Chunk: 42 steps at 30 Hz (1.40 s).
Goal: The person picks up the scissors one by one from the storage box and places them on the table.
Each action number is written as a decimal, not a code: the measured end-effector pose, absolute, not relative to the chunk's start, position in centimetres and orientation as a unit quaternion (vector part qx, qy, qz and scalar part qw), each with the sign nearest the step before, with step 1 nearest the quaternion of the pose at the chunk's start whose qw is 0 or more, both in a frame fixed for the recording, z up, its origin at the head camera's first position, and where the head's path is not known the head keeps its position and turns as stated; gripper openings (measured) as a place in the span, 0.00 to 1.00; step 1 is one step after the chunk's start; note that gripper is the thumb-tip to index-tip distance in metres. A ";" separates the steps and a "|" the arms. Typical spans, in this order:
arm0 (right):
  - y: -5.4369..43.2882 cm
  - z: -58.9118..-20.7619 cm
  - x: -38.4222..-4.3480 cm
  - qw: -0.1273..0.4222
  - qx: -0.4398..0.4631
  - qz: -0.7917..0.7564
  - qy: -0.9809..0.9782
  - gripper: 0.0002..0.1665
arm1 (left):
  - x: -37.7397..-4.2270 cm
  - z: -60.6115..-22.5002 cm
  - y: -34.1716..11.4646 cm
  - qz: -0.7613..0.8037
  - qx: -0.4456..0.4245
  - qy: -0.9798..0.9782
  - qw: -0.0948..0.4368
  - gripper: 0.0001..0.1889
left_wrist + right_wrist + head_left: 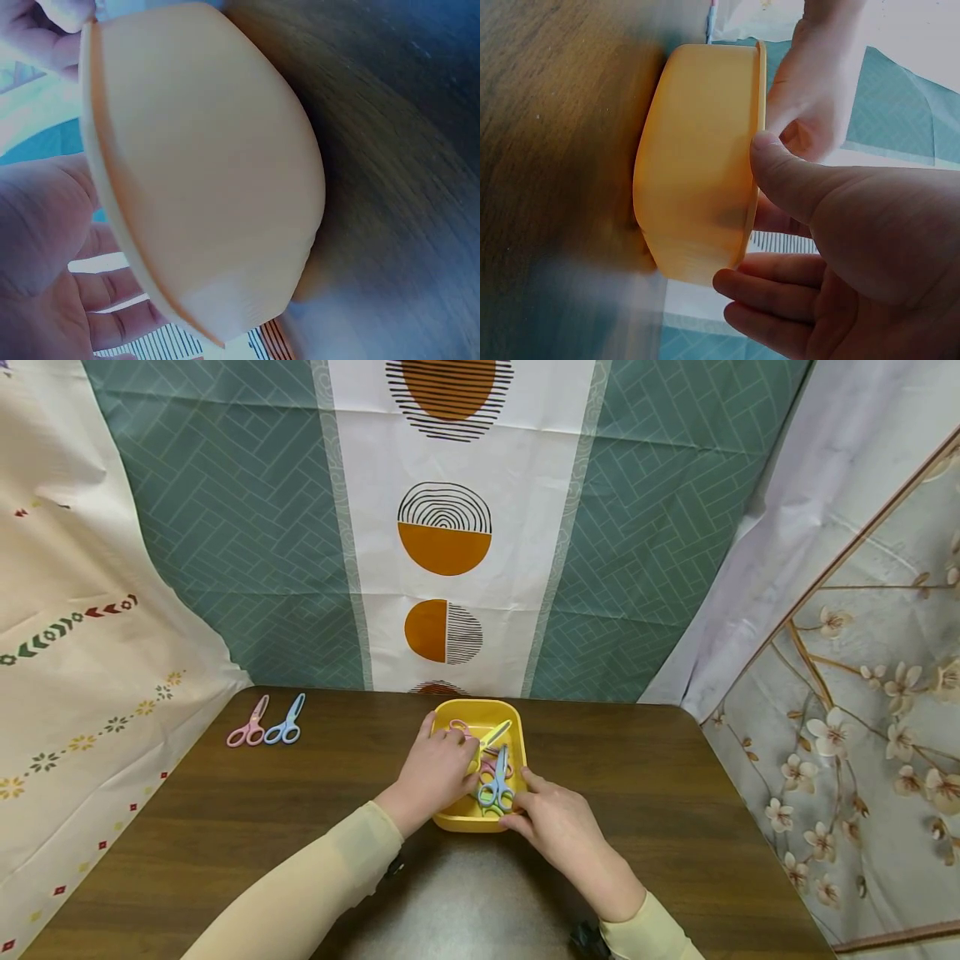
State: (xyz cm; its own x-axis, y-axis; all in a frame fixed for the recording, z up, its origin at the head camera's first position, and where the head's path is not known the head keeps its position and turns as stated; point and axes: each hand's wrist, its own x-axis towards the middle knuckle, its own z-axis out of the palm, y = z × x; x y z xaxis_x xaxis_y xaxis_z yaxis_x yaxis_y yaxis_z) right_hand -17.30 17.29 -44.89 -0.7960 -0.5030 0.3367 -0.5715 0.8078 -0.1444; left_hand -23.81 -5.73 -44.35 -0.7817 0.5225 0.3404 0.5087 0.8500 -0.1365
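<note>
A pale sleeve (315,877) on the left and its partner, a right sleeve (648,935), lie nearest the head camera, reaching over a dark wooden table (637,777). Between the person's hands, on the table, sits a yellow tray (469,827) containing several scissors. The left hand (437,772) reaches over the tray's left rim, its fingers bent over the inside, beside the handle end of the yellow scissors (496,736); whether they pinch those scissors or merely touch them, one cannot tell. The right hand (558,822) grips the tray at its near right corner, the thumb pressed on the rim and the other fingers spread around it. Near the tray's right side lies a pair of blue scissors (502,768), blades pointing away from the person, with pink and green parts showing around it. Well apart, at the table's far left, pink scissors (256,722) and light-blue scissors (289,721) lie side by side.
</note>
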 end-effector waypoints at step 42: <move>17.3 -44.9 -17.2 0.137 0.282 0.118 -0.942 0.16 | -20.5 -43.3 -9.9 -0.043 -0.228 -0.950 0.207 0.26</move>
State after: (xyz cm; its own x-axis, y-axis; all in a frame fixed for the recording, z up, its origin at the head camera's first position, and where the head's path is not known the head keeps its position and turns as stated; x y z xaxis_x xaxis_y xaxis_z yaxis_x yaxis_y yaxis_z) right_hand -17.24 17.30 -44.91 -0.8033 -0.4994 0.3245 -0.5640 0.8130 -0.1451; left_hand -20.48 -9.88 -43.31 -0.8099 0.4158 0.4137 0.4512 0.8923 -0.0135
